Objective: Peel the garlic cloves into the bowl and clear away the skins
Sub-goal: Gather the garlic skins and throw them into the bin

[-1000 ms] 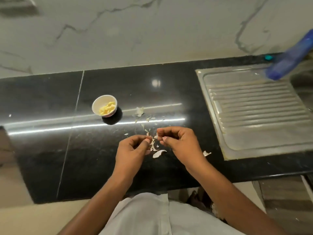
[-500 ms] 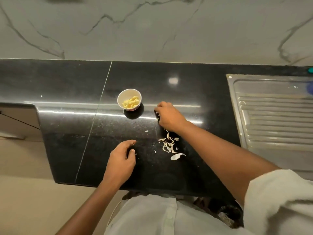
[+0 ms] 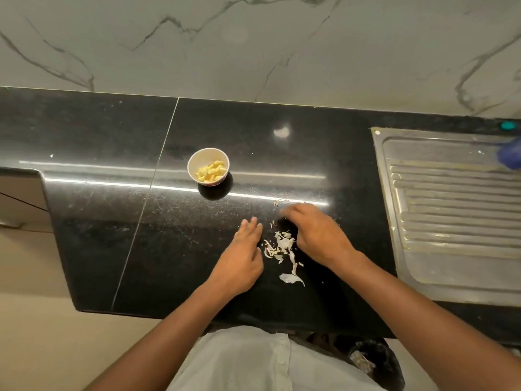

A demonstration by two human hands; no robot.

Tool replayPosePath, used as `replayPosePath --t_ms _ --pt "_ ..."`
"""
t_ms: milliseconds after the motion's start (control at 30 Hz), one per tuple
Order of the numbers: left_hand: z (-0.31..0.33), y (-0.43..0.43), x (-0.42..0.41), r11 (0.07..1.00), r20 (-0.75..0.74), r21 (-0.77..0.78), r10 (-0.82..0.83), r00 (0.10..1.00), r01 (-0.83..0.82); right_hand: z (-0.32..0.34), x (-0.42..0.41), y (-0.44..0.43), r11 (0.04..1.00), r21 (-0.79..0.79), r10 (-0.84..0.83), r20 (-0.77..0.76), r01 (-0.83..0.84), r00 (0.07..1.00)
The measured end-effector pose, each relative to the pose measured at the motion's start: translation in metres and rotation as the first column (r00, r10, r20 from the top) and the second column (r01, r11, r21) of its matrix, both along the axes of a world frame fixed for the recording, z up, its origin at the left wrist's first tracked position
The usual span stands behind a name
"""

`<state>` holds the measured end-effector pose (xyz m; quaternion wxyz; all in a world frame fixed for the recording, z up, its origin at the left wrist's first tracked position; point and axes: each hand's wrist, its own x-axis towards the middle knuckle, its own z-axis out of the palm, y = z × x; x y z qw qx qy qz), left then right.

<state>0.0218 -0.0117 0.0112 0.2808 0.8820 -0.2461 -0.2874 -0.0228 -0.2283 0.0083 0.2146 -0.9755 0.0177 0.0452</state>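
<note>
Garlic skins (image 3: 282,245) lie between the hands.
The pile sits on the table (image 3: 112,235) just beside the left hand (image 3: 243,259), flat with fingers straight, and the right hand (image 3: 318,235), loosely cupped, gripping nothing; the bowl (image 3: 197,160) of peeled cloves (image 3: 211,171) stands apart, farther back.

Dim warm light, glare streaks on glossy countertop (image 3: 112,221), right hand (image 3: 318,235) motion-blurred, edges bowed

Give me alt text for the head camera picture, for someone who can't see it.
Two hands flank a heap of garlic skins on a black counter: the left hand has straight fingers, the right hand is partly blurred. A white bowl of peeled cloves stands farther back, a draining board to the right.
</note>
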Motion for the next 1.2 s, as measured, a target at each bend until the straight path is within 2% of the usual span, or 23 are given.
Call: replayPosePath --t_ms 100,200,333,467,533,667,767,833,900,1033,1100,1200 --pt "0.005 -0.005 -0.01 0.996 -0.09 -0.057 -0.07 0.993 0.065 -0.004 0.03 -0.003 0.995 0.007 -0.102 -0.002 0.102 0.995" --pt "0.015 0.005 -0.011 0.995 -0.161 -0.098 -0.044 0.986 0.028 -0.011 0.042 0.007 0.995 -0.028 -0.098 -0.046 0.096 0.994" --pt "0.024 0.034 -0.004 0.995 -0.102 -0.059 0.077 0.992 -0.083 -0.008 0.019 0.026 0.999 -0.05 0.015 -0.065 -0.018 0.998" --pt "0.022 0.059 -0.006 0.978 -0.003 0.052 0.201 0.98 -0.2 -0.007 -0.024 0.036 0.983 -0.044 0.175 -0.07 -0.179 0.982" --pt "0.021 0.065 -0.013 0.966 0.026 0.068 0.247 0.969 -0.248 -0.009 -0.034 0.03 0.992 -0.009 0.126 -0.049 -0.126 0.991" --pt "0.019 0.064 -0.033 0.963 0.055 0.068 0.258 0.964 -0.262 -0.003 -0.024 0.014 0.985 0.037 -0.166 -0.014 0.166 0.986" --pt "0.019 0.053 -0.045 0.977 -0.018 0.04 0.209 0.978 -0.208 -0.002 -0.007 0.005 0.956 -0.011 -0.292 -0.043 0.292 0.955" --pt "0.02 0.042 -0.052 0.991 -0.082 0.025 0.134 0.988 -0.133 -0.002 -0.002 0.009 0.959 -0.058 -0.279 -0.065 0.276 0.958" --pt "0.017 0.03 -0.055 0.999 -0.146 -0.007 0.047 0.988 -0.049 -0.002 -0.007 0.021 0.98 -0.077 -0.19 -0.079 0.184 0.979" --pt "0.012 0.018 -0.051 0.993 -0.357 -0.12 -0.033 0.933 -0.01 -0.001 -0.036 0.038 1.0 -0.01 -0.01 -0.064 0.01 0.998" --pt "0.014 0.016 -0.044 0.987 -0.365 -0.157 -0.023 0.931 -0.037 -0.001 -0.047 0.036 0.995 0.068 -0.073 -0.033 0.075 0.997" --pt "0.016 0.014 -0.027 0.987 -0.213 -0.148 0.037 0.976 -0.07 0.005 -0.059 0.019 0.947 0.138 -0.298 0.031 0.291 0.954"
